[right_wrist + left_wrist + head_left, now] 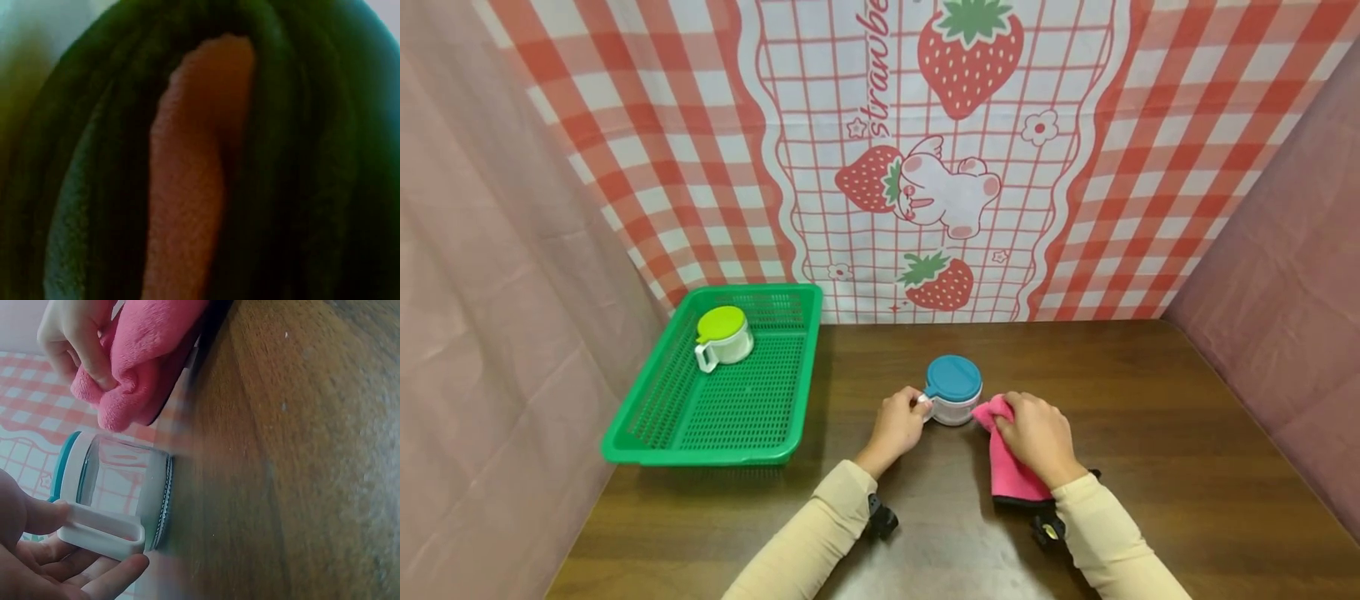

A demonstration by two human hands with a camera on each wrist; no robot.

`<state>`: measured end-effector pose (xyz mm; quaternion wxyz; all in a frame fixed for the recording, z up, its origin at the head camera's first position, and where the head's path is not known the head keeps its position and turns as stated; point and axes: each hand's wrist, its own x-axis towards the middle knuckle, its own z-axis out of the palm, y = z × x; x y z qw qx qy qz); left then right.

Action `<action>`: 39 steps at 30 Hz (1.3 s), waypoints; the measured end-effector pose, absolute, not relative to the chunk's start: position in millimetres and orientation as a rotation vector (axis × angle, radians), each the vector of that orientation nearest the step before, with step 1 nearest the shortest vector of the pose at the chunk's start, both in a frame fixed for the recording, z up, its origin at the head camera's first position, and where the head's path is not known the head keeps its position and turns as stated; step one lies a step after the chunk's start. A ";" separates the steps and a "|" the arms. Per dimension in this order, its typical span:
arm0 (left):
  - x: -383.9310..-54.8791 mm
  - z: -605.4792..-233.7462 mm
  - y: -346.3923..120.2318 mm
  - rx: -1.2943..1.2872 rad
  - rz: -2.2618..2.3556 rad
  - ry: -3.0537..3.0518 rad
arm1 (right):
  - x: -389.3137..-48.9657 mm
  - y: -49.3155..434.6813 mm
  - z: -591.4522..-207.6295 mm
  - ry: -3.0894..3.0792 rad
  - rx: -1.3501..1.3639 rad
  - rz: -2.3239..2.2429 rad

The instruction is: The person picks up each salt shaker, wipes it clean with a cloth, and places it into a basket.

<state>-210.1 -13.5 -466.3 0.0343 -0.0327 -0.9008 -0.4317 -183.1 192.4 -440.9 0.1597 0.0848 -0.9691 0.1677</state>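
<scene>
In the middle of the table stands a clear seasoning jar with a blue lid and a white collar. My left hand pinches its white handle between thumb and fingers, as the left wrist view shows up close. My right hand grips a bunched pink cloth with a dark edge, right beside the jar. A corner of the cloth reaches toward the jar's right side. Dark, blurred folds of fabric fill the right wrist view and hide the fingers there.
A green plastic basket stands on the left of the brown wooden table. Inside it sits a similar jar with a yellow-green lid and white handle. A strawberry-patterned curtain hangs along the table's back edge.
</scene>
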 end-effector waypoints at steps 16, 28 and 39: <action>-212.5 -468.3 -17.6 -0.128 -1.353 -2.770 | -192.5 201.8 -438.0 -2.785 -0.003 0.829; -214.5 -468.2 -20.7 -0.137 -1.363 -2.753 | -189.4 187.5 -444.0 -2.783 0.141 0.875; -213.4 -469.2 -19.5 -0.147 -1.358 -2.755 | -184.6 167.3 -454.1 -2.838 0.270 0.732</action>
